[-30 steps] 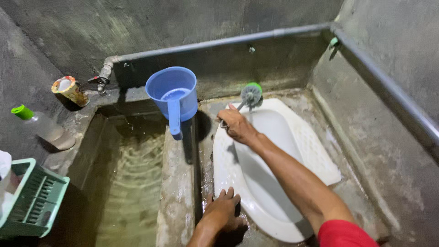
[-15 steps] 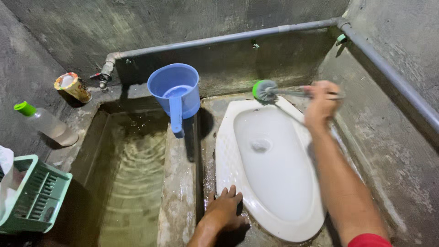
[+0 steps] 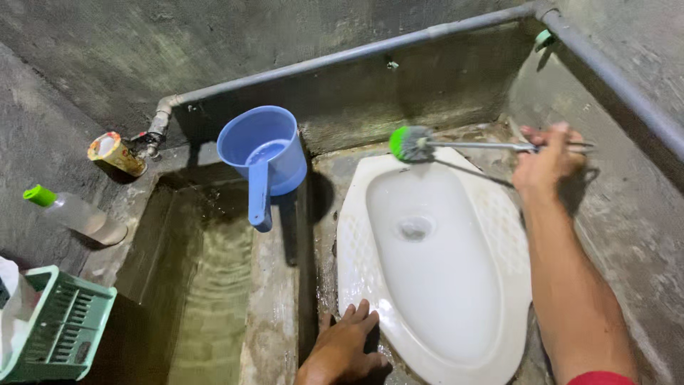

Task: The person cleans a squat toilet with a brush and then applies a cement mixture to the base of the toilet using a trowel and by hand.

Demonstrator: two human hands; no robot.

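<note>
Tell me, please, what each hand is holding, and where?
The right hand holds the toilet brush by its handle end; the left hand holds nothing.

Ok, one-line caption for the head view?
Right hand holds a green-headed brush at the squat toilet rim; left hand braces beside it.

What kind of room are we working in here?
Most likely a plain concrete bathroom: a white squat toilet set in the floor, a water trough with a blue dipper beside it, and the right hand holding a brush.
</note>
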